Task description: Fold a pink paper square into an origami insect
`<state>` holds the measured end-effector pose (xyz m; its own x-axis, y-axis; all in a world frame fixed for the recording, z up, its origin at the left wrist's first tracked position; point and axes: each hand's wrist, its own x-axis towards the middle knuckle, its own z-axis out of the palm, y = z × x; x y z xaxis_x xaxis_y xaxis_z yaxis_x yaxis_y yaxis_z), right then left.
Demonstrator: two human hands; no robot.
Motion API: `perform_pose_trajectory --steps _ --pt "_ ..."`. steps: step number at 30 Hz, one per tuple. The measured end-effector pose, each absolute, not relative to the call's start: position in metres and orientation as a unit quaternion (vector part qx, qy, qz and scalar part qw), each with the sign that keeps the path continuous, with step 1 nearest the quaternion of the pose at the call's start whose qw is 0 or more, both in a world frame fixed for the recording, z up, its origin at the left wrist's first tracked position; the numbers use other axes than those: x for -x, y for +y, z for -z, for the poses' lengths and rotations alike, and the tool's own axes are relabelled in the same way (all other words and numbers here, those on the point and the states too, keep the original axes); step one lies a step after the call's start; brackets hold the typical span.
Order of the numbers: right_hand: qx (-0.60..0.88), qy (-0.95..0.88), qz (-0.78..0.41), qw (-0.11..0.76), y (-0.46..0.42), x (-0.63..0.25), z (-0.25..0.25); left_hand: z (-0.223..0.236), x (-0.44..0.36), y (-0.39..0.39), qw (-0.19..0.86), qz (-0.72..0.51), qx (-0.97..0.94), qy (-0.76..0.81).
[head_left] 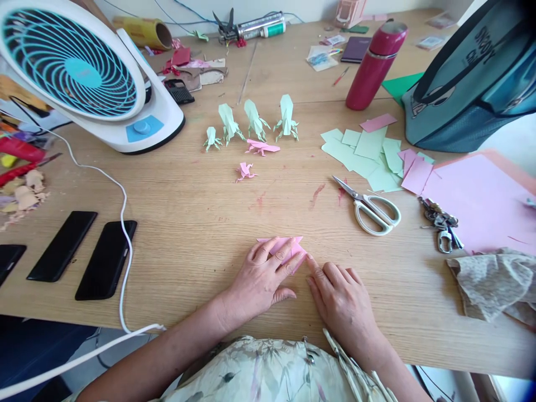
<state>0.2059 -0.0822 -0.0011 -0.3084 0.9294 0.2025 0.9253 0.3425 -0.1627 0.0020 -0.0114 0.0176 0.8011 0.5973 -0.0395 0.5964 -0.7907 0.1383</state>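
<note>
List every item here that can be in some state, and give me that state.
Pink paper piece: folded, partly covered
Left grip: open, resting on the piece
Right grip: index finger extended at the piece's edge
Scissors: closed, lying flat
Red flask: upright, capped
Fan: upright; running or not, cannot tell
Black phones: lying flat
Gray cloth: crumpled
Green paper figures: folded, standing
</note>
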Motion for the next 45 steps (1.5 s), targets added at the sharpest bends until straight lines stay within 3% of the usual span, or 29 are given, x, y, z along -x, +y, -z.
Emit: perform_pose_trajectory --steps 9,17,22,30,45 --pt "0.575 -0.791 -0.032 0.204 -0.081 -0.208 0.003 -0.015 0.004 -0.009 0.062 -0.017 -0.954 0.294" --pt "0.609 -0.714 -0.140 0.316 -0.082 -0.211 -0.001 -0.016 0.014 -0.006 0.112 -0.083 -0.954 0.266" --pt "0.616 -0.690 -0.163 0.344 -0.081 -0.210 -0.005 -0.026 0.003 -0.003 0.146 -0.166 -0.906 0.362" --pt "0.611 -0.688 -0.155 0.361 -0.079 -0.208 -0.005 -0.024 -0.031 0.013 0.166 -0.149 -0.829 0.513" --pt "0.618 -0.578 -0.296 0.444 -0.056 -0.210 -0.005 -0.033 -0.039 0.024 0.458 -0.219 -0.750 0.423"
